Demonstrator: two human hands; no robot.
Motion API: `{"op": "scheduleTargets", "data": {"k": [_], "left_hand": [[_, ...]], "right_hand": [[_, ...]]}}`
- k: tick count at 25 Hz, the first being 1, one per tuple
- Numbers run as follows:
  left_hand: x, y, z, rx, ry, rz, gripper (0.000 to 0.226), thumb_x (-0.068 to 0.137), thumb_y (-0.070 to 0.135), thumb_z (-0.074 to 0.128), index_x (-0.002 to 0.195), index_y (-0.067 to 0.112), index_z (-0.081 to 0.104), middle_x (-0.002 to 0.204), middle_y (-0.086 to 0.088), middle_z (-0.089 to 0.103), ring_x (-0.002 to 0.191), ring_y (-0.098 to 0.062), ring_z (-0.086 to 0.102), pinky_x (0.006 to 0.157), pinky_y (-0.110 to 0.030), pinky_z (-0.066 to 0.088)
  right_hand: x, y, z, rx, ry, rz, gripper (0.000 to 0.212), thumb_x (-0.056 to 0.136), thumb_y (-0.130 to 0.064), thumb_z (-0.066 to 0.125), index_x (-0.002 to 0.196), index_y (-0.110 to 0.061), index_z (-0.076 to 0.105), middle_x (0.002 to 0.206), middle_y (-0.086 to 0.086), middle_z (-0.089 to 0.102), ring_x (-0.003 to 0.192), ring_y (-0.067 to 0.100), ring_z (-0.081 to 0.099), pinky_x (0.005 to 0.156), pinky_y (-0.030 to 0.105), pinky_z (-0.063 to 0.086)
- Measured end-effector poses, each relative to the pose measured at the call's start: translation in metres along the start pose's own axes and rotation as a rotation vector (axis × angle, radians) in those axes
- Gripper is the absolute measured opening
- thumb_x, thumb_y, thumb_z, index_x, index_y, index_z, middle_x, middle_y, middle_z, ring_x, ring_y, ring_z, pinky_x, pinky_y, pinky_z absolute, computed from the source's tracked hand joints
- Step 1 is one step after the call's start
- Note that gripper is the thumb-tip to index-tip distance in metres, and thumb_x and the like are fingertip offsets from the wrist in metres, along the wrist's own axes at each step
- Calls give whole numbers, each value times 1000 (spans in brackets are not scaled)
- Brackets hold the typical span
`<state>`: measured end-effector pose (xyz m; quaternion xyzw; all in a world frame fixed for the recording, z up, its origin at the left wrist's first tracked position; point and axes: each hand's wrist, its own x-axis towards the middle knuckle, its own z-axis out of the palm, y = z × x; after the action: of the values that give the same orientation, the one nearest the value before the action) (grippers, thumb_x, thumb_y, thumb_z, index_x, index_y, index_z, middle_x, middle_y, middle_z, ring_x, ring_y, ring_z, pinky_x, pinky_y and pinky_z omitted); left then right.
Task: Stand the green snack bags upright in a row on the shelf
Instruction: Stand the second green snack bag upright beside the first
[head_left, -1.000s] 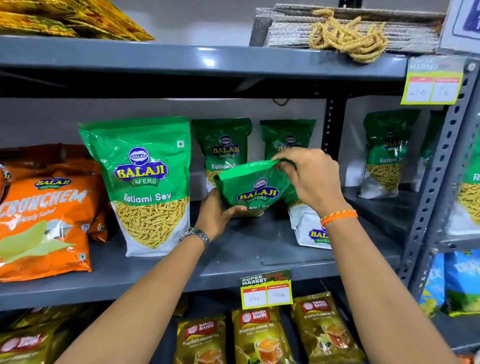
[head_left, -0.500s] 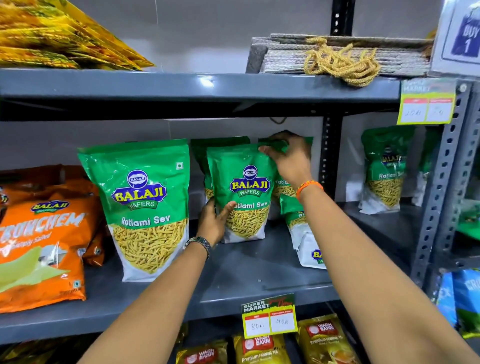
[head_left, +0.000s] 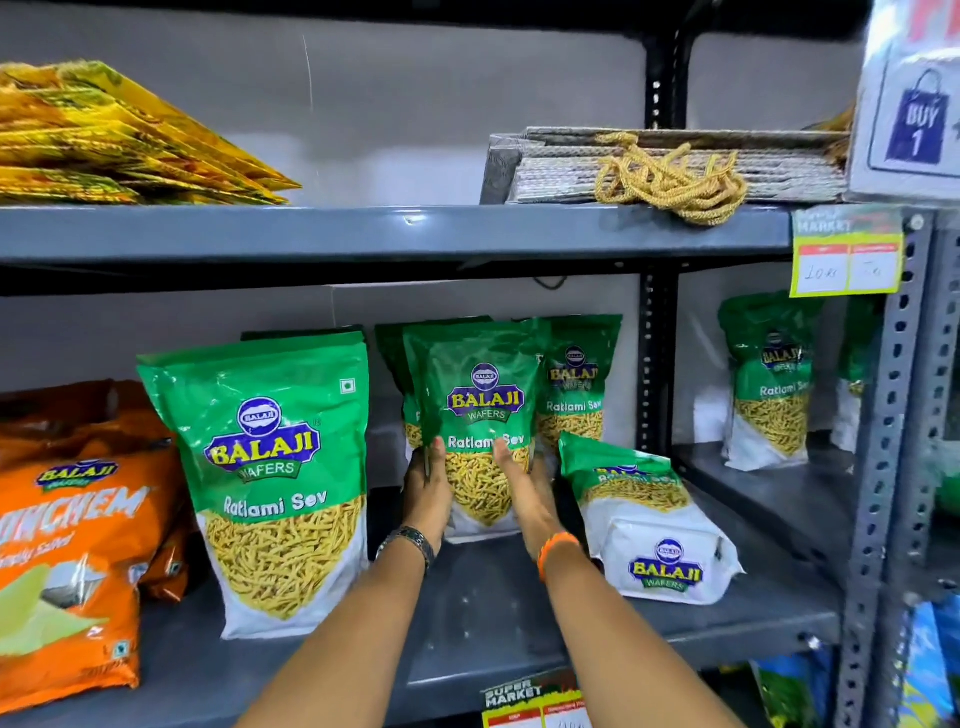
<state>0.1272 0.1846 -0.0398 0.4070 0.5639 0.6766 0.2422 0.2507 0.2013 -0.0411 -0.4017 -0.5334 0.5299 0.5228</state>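
Observation:
A green Balaji Ratlami Sev bag (head_left: 480, 400) stands upright in the middle of the grey shelf (head_left: 493, 613). My left hand (head_left: 426, 493) presses its lower left edge and my right hand (head_left: 522, 493) its lower right front, so both grip it. Behind it stand two more green bags (head_left: 579, 379), partly hidden. A larger green bag (head_left: 270, 467) stands upright to the left. Another green bag (head_left: 654, 530) lies tipped on its back to the right, its white base facing me.
Orange Crunchem bags (head_left: 67, 545) fill the shelf's left end. Right of the black upright post (head_left: 657, 364), more green bags (head_left: 769, 384) stand in the neighbouring bay. Yellow packets (head_left: 114, 140) and a folded stack with gold cord (head_left: 670, 171) lie on the shelf above.
My right hand dropped from the bag's top corner to its lower front. The held bag now stands straighter on the shelf, and the camera moved closer and tilted up.

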Motion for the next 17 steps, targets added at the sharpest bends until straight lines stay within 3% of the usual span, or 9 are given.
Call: {"op": "scheduleTargets", "data": {"k": [2,4,6,10,17], "left_hand": [[1,2,0,14,-11,-44,64,99,62,34,150,25,44,148,-6,55,122,-20,58,97,-26,47],[2,5,-2,5,-23,-69,65,99,61,33,152,24,42,162,-8,40,144,-30,44,112,-38,39],[-2,9,-6,-6,-39,-76,65,100,60,34,152,23,42,163,-8,38,146,-31,41,117,-44,37],[-18,11,-15,7,-54,-62,67,99,62,32,157,27,32,168,-6,28,151,-30,35,117,-42,35],[-48,15,-30,8,-38,-81,76,95,69,34,160,28,28,169,-3,25,152,-30,34,117,-42,32]], "right_hand": [[0,5,-2,-89,17,-53,113,63,-92,58,157,-38,23,163,0,38,146,26,38,117,42,30],[0,2,-2,-192,29,-73,119,58,-98,52,156,-35,26,160,2,42,145,29,43,117,44,32],[-1,0,-3,-258,33,-78,127,56,-100,47,159,-31,21,163,4,39,146,32,41,119,47,32],[-16,-5,-5,-282,15,-76,140,47,-103,47,161,-27,20,164,6,36,148,33,38,120,51,32],[-52,-11,-13,-330,-2,-86,137,49,-104,47,160,-28,23,162,5,41,145,33,42,120,51,32]]}}
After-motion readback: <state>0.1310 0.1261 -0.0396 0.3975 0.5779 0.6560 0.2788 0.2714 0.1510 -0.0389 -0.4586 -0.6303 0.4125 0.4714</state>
